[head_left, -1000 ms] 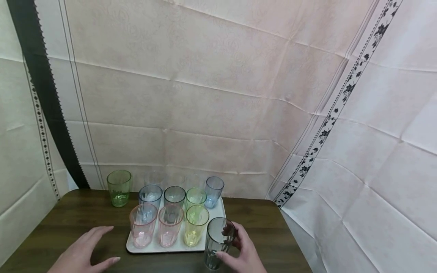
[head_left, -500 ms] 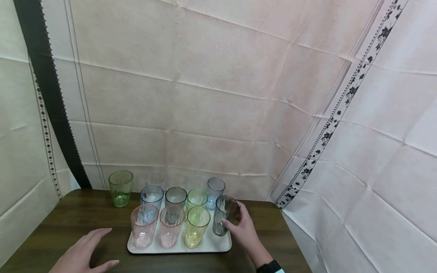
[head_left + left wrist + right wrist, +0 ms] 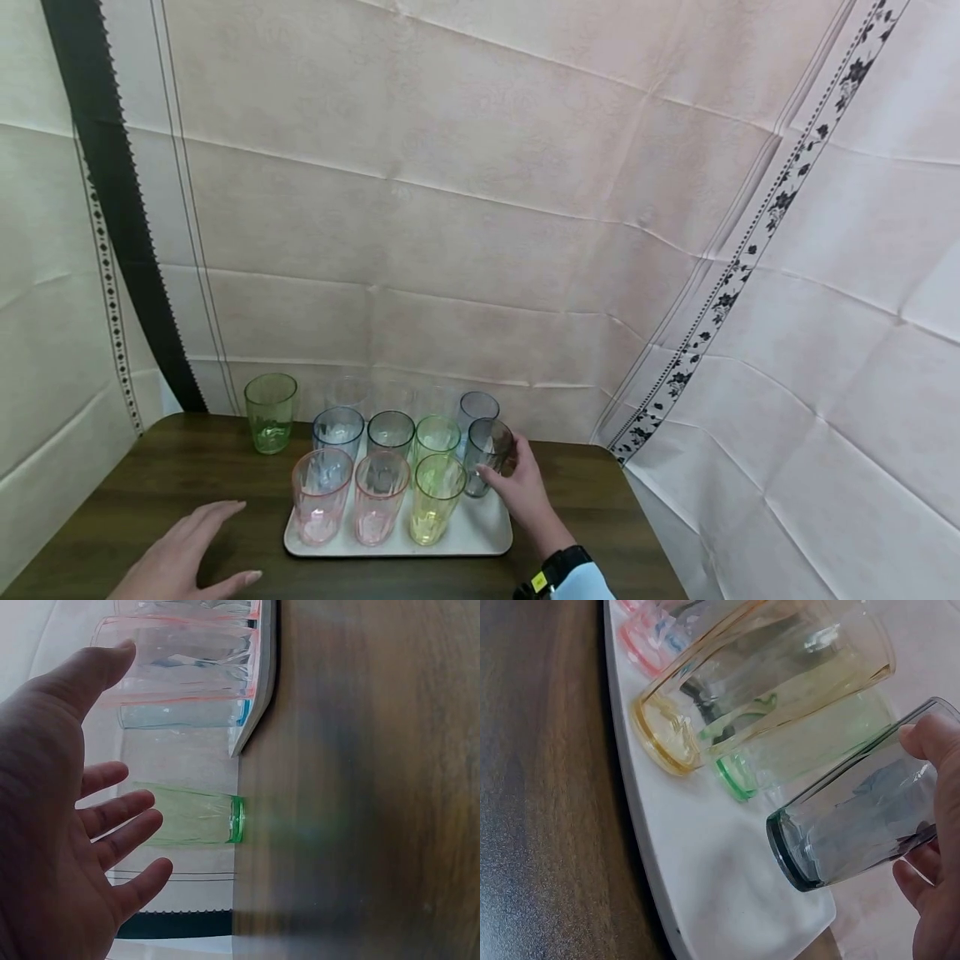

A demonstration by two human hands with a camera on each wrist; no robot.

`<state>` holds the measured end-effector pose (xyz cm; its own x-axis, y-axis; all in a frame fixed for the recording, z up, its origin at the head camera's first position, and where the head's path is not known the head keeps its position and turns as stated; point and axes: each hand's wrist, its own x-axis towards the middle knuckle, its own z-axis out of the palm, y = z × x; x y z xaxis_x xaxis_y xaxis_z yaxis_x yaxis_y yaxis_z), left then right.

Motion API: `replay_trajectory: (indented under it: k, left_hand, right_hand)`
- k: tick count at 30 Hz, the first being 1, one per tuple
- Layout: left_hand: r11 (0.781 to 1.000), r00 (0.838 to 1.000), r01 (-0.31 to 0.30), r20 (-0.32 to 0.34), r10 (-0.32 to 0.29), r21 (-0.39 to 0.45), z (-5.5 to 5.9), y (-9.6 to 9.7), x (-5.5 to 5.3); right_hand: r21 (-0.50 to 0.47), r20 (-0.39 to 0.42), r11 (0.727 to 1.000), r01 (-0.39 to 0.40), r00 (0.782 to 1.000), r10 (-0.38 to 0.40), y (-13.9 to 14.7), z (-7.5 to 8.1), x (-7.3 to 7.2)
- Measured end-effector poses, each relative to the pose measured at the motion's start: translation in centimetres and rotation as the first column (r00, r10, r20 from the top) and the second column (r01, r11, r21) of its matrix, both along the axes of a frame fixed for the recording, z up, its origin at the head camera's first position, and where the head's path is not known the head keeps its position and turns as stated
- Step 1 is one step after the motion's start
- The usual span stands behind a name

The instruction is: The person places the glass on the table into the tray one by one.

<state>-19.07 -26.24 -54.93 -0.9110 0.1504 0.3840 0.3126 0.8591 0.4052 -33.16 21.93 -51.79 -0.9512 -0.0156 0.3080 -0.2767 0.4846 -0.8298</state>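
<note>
My right hand grips a dark grey glass by its side, thumb on the near side. The glass is over the right part of the white tray, in front of a blue glass. In the right wrist view its base is close to the tray; whether they touch I cannot tell. A yellow glass and a light green glass stand to its left. My left hand is spread with nothing in it, left of the tray. In the left wrist view, a pink glass appears beyond its thumb.
Two pink glasses stand at the tray's front left, with a blue glass and another dark grey glass behind. Faint clear glasses show farther back. A green glass stands on the wooden table; cloth hangs behind.
My right hand has carried the dark grey glass from the tray's front right corner back over the tray, toward the blue glass. My left hand has hardly moved.
</note>
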Motion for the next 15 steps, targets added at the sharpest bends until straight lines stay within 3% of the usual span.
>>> replay_trajectory:
  k: [15]
  left_hand:
    - [1.0, 1.0, -0.009, 0.026, 0.009, -0.003, -0.2, -0.1, 0.0]
  right_hand:
    - [-0.046, 0.041, 0.998, -0.03, 0.999, 0.032, -0.6, -1.7, -1.1]
